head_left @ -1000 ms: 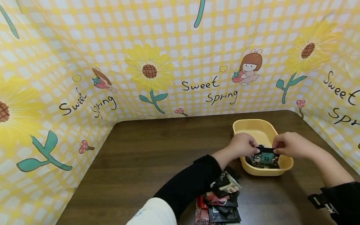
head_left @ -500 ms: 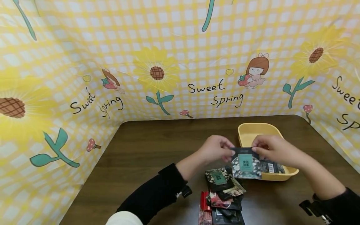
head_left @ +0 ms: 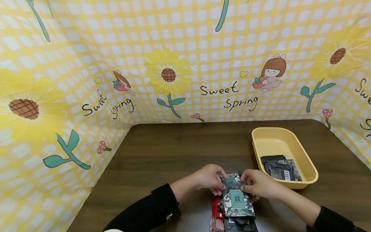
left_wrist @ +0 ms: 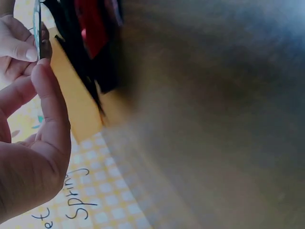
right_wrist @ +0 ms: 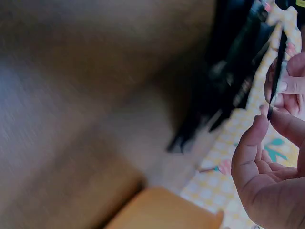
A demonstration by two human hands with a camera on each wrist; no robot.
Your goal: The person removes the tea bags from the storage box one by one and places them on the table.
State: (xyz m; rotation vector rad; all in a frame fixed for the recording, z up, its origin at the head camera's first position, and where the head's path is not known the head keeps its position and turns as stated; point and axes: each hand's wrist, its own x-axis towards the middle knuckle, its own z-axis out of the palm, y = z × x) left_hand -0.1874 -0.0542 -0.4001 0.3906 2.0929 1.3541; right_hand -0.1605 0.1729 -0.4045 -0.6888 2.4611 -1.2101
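A dark flat sachet (head_left: pixel 238 200) with a teal label and white flower print hangs between both hands. My left hand (head_left: pixel 211 178) pinches its upper left corner, while my right hand (head_left: pixel 259 183) pinches the upper right one. Under and around it lies a pile of similar sachets, with a red packet (head_left: pixel 217 207) showing at the left side. Part of the pile is hidden behind the held sachet. Seen edge-on in the left wrist view, the sachet (left_wrist: pixel 37 28) is a thin strip between the fingertips of both hands. The right wrist view shows it likewise.
A yellow plastic basket (head_left: pixel 311 175) stands at the right of the brown wooden table (head_left: pixel 174 145). Several dark sachets (head_left: pixel 281 169) lie in its near end. Yellow checked cloth (head_left: pixel 179 38) surrounds the table at the back and sides.
Both hands have lifted the sachet out of the basket and carried it left and nearer, over the pile. Another teal-labelled sachet came into view on the pile as the left arm moved aside.
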